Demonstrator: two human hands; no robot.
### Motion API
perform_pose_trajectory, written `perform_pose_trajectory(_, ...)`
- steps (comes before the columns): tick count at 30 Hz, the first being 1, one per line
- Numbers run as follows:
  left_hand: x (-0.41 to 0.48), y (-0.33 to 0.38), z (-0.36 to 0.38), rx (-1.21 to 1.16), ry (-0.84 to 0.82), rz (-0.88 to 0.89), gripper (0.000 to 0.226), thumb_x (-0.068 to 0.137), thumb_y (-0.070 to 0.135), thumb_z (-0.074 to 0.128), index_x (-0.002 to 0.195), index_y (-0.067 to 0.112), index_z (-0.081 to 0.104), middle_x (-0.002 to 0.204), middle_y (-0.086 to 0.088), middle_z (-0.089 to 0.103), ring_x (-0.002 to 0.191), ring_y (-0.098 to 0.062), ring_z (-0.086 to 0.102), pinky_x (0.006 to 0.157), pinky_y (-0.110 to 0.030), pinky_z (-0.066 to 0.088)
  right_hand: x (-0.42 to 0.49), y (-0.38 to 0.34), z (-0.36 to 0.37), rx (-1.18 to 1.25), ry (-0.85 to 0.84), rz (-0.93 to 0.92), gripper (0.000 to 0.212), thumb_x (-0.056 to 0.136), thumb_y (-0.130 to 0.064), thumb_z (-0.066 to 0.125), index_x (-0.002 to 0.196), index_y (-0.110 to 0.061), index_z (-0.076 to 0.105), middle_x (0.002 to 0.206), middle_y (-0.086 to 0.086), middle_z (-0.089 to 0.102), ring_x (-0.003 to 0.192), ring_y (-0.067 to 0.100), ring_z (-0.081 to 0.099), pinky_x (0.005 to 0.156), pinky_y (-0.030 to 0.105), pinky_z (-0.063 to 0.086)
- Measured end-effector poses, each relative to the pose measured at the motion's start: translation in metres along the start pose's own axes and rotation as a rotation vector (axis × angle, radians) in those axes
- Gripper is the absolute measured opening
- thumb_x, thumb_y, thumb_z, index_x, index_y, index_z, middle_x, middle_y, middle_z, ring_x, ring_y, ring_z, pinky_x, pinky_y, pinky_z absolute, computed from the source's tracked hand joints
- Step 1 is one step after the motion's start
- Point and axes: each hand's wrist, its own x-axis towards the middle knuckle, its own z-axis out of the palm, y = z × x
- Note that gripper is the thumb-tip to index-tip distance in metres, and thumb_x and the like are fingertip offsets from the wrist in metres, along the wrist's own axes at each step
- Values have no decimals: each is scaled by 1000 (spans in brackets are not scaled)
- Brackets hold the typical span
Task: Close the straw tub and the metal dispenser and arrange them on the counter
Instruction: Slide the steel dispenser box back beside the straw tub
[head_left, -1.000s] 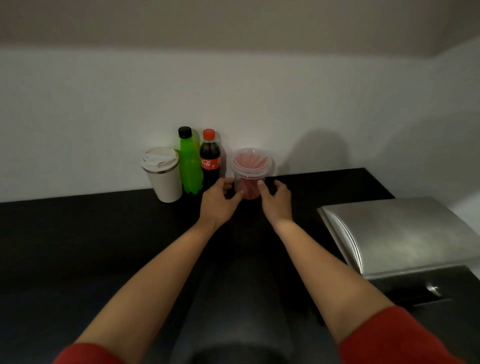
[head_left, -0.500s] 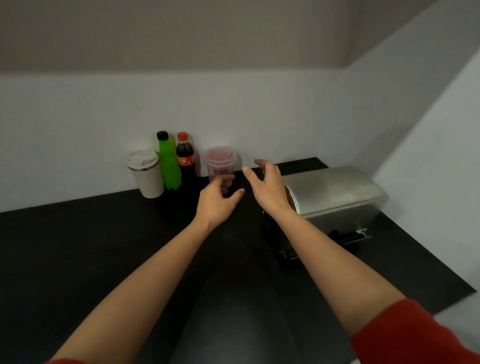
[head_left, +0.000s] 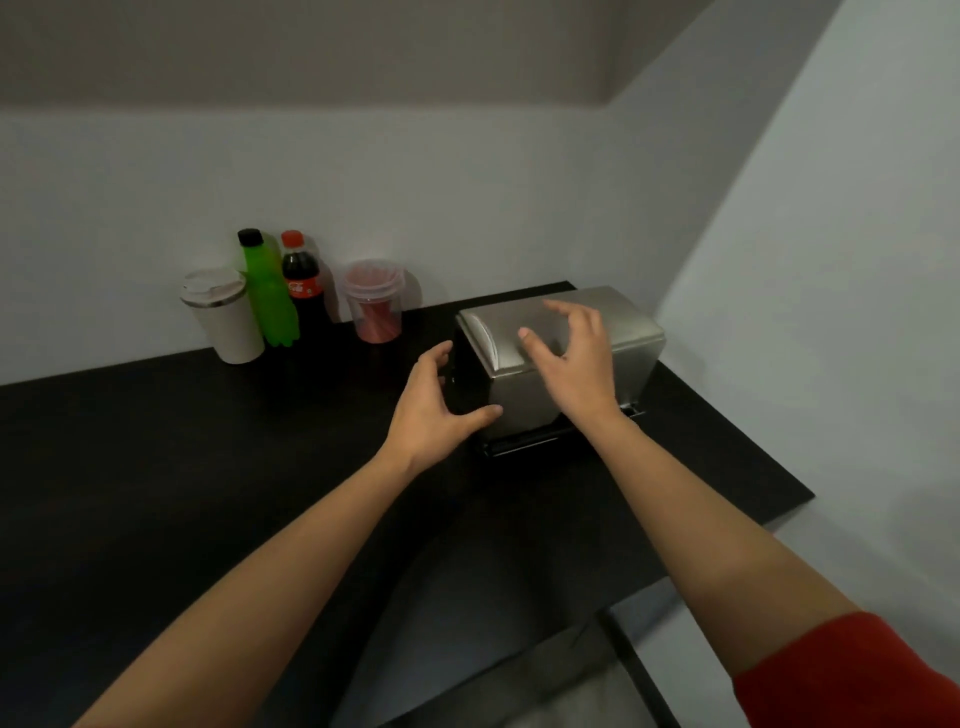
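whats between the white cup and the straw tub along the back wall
Two bottles, seen in the head view: a green bottle next to the white cup, then a cola bottle, which has a small gap to the straw tub.

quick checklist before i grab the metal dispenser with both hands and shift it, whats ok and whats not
1. Straw tub lidded and set by the wall: ok, a clear lid sits on it.
2. Dispenser lid down: looks ok from above, the front latch is hidden, so cannot tell if it is locked.
3. Left hand placed: not ok yet, open at the near left corner, with only the thumb at the metal.
4. Right hand placed: not ok yet, open over the top; contact cannot tell.
5. Room to slide left: ok, bare counter between the dispenser and the tub.
6. Bottles and cup out of the way: ok.
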Motion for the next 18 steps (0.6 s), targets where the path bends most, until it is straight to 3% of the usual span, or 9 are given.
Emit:
perform_pose_trajectory(9,-14,6,69,-28,128,-174,111,62,20,85,145,26,13,148,-6,30,133,-21,35,107,-39,36,-7,87,-65,-38,-37,143,81,78,-47,67,142,-15,28,144,8,35,135,23,31,110,47,31)
perform_pose_trajectory(18,-19,4,102,-25,209,-257,115,59,14,87,145,26,11,146,-3,34,130,-20,40,104,-45,40,-7,153,-76,25,-216,304,102,72,-41,75,148,-15,12,154,12,22,141,27,22,112,43,26)
